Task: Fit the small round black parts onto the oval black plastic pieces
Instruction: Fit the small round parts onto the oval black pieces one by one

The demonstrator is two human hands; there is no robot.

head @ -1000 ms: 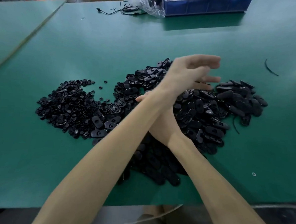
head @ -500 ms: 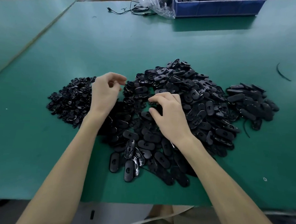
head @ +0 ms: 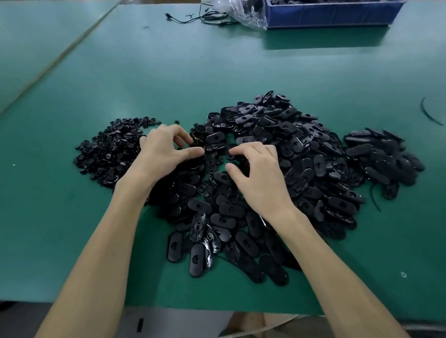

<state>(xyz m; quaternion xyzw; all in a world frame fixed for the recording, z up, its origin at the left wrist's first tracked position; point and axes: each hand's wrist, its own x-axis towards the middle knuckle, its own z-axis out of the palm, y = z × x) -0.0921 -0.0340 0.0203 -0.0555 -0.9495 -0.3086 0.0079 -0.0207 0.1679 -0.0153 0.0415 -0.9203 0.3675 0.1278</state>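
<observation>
the left hand (head: pixel 162 153) and right hand (head: pixel 259 176) curl over the big heap of oval pieces (head: pixel 295 157) at frame centre, grip unclear, and the heap of round parts (head: pixel 108 151) at centre left is large, so most fitting likely remains.

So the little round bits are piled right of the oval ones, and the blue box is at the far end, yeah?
Not quite: the head view shows the round bits piled left of the oval pieces. The blue box is at the far end.
</observation>
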